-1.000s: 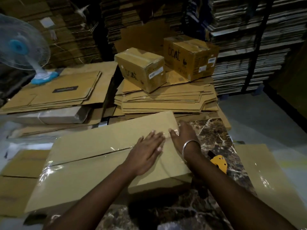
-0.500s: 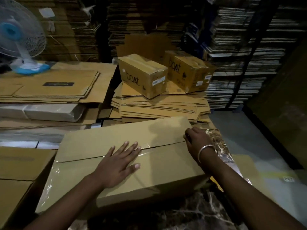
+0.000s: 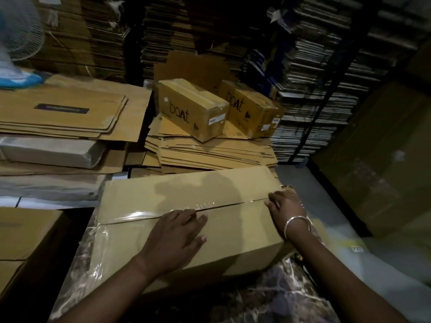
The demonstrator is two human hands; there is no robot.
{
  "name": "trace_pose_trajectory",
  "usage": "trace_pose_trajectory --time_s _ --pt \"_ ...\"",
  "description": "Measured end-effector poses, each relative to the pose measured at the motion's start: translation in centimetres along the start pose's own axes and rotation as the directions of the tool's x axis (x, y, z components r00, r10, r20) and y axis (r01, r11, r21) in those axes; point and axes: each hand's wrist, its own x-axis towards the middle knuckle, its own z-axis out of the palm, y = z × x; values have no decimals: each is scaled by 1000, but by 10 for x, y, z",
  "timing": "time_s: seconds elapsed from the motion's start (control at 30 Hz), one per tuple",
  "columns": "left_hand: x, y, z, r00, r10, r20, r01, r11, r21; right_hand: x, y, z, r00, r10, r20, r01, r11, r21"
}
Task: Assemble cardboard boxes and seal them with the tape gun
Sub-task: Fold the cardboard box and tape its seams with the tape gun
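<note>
While the flat left hand [image 3: 177, 236] presses the tape, the right hand [image 3: 285, 203] pinches its end at 3 o'clock on the cardboard box [image 3: 233, 234], likely light, stiff, best gripped by its edges.

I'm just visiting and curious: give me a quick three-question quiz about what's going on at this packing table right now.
1. True or false: the left hand lies flat on top of the big box.
2. Where is the right hand? A) on the fan B) at the right end of the box's taped seam C) on a printed box
3. What word is printed on the two small boxes at the back?

Key: 1 true; 2 B; 3 boat.
</note>
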Motion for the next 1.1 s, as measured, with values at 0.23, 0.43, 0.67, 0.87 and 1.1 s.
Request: trace_pose_trajectory --time_s 0.23,0.43,0.67,0.87,1.1 --pt "0 -4 4 998 -47 50 52 993 -107 -22 -6 5 980 25 199 -35 998 46" --pt "4 0 -1 991 -99 89 109 987 -117 -29 -7 9 1000 -16 -21 17 998 52" --pt "2 -1 -2 986 -96 134 109 990 -90 -13 -2 12 994 -109 -20 106 989 -105" --pt "3 -3 0 991 -88 104 105 981 -163 -4 -15 26 994 10 -109 -12 1000 -23" --pt "27 -11 2 951 -301 -66 246 871 -426 2 -36 19 971 192 -142 -179 979 99"
